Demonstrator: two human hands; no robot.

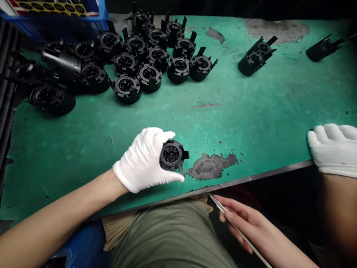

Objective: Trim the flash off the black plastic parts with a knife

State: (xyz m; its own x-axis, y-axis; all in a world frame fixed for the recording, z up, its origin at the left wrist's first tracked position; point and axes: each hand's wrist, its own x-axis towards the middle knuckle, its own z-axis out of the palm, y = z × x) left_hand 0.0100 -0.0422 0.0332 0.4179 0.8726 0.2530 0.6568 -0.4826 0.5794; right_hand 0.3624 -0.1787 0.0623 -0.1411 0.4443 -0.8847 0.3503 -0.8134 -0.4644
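Note:
My left hand, in a white glove, is wrapped round a black round plastic part near the front edge of the green table. The part's ribbed face is turned up, and a tab sticks out on its right. Bare and low at the front edge, my right hand holds a thin metal tool between thumb and fingers. The tool's tip points up and left toward the table edge, apart from the black part.
Several similar black parts stand grouped at the back left, beside a blue bin. Two more clusters of black parts lie at the back right. Another person's gloved hand rests on the right edge of the table.

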